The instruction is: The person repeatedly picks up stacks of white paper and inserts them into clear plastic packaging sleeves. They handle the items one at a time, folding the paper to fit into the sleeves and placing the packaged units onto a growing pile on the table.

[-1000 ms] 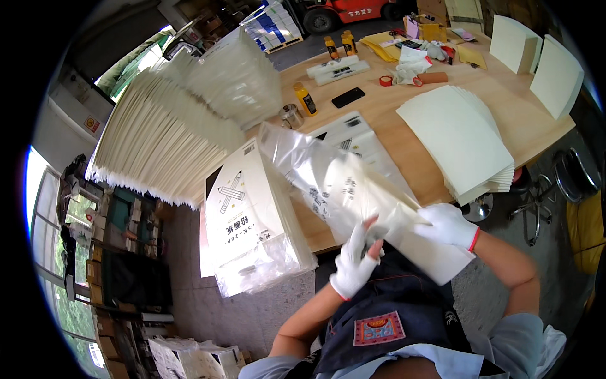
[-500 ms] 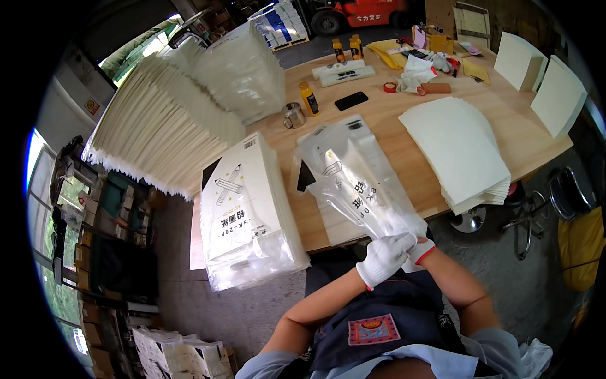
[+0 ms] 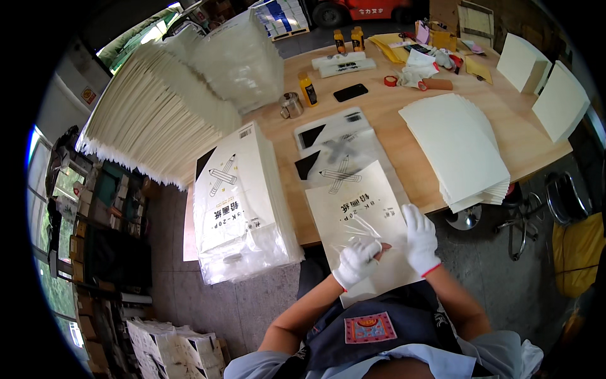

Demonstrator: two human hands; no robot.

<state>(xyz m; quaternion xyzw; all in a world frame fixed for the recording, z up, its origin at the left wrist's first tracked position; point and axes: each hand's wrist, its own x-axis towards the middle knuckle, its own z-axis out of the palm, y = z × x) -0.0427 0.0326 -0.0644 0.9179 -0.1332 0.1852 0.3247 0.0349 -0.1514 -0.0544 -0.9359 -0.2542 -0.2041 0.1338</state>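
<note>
A clear printed plastic bag lies over a pale stack of paper, tilted across the table's near edge and toward my lap. Closed in a pinch, my left hand grips the bag's clear film above the paper's lower part. My right hand rests along the paper's right edge, its fingers stretched out. Both hands wear white knit gloves; a bare fingertip shows at the left one. Under the bag's far end lie more flat printed bags. How far the paper sits inside the bag is hard to see.
Filled printed packs are piled at left, before tall stacks of packs. Loose white paper lies fanned at right. A metal cup, an orange bottle and a black phone stand or lie beyond the bags. Stools are at right.
The bag was bunched between my two hands held together; now it lies flat over the paper. My hands have moved apart, the left one leftward, the right one up along the paper's edge.
</note>
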